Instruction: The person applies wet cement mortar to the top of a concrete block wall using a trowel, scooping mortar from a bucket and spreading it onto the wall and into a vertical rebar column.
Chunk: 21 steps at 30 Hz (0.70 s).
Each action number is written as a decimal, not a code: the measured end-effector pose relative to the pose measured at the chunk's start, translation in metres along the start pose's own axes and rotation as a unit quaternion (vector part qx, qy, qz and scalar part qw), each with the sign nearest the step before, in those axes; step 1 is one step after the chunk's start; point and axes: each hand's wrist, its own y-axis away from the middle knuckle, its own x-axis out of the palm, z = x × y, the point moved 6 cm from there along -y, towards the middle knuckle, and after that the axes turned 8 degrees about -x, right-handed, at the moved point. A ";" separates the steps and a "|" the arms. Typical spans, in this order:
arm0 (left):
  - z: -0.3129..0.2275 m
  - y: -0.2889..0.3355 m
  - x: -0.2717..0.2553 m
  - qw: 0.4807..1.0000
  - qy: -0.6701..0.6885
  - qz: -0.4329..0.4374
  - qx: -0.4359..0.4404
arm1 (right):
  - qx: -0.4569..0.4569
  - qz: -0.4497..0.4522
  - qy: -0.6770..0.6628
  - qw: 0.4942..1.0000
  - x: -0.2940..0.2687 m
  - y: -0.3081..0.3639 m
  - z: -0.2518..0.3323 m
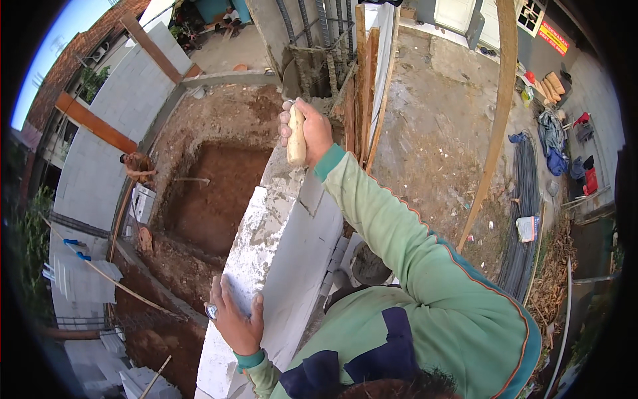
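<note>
R arm (382,209): green-sleeved, stretched fwd & slanting up-L from lower R, raised over R side of block wall (262,229).
L hand (238,319): released, holding nada; laid palm down on wall top near pit-side edge, fingers a bit spread & pointing fwd, w/ ring (211,310) on one.
Grey mortar (370,267): low down, R of wall, just below R arm.
Block wall: white, running fwd from bottom ctr-L to upper ctr; top rough, smeared w/ grey patches.
R hand (311,130): clenched round trowel handle, back of hand to R, fingers wrapped on L side.
Trowel (296,139): above far end of wall, at column foot; long axis approx fore-aft, butt toward wearer, blade pointing away, tip end tilted slightly L; blade outline hard to tell against grey concrete.
Column (267,30): grey concrete, just past blade, w/ upright rebar (284,21) beside.
Boards (369,93): upright, wooden, just R of column.
Pit (216,199): squarish, reddish-brown soil, L of wall.
Yard (425,139): bare, dirty ground to R, w/ long timber (500,120) slanting across & dark rod bundle (528,193) farther R.
Co-worker (138,166): bent low, beyond pit, L.
Bkgd: pale block fence (143,76) far L; red-yellow sign (553,38) far R; seated person (230,20) top L of ctr.
</note>
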 end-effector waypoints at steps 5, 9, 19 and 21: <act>-0.002 0.004 -0.003 0.997 -0.062 -0.023 0.026 | 0.005 -0.073 -0.120 0.990 -0.001 -0.030 0.006; -0.003 -0.002 -0.002 0.996 -0.059 -0.034 0.052 | -0.006 -0.117 -0.087 0.989 -0.018 -0.034 0.002; 0.000 0.003 -0.005 0.998 -0.057 -0.013 0.038 | 0.055 -0.089 -0.055 0.993 0.038 0.074 -0.048; 0.002 0.003 -0.003 0.999 -0.046 0.003 0.022 | 0.046 -0.077 -0.030 0.996 0.040 0.122 -0.044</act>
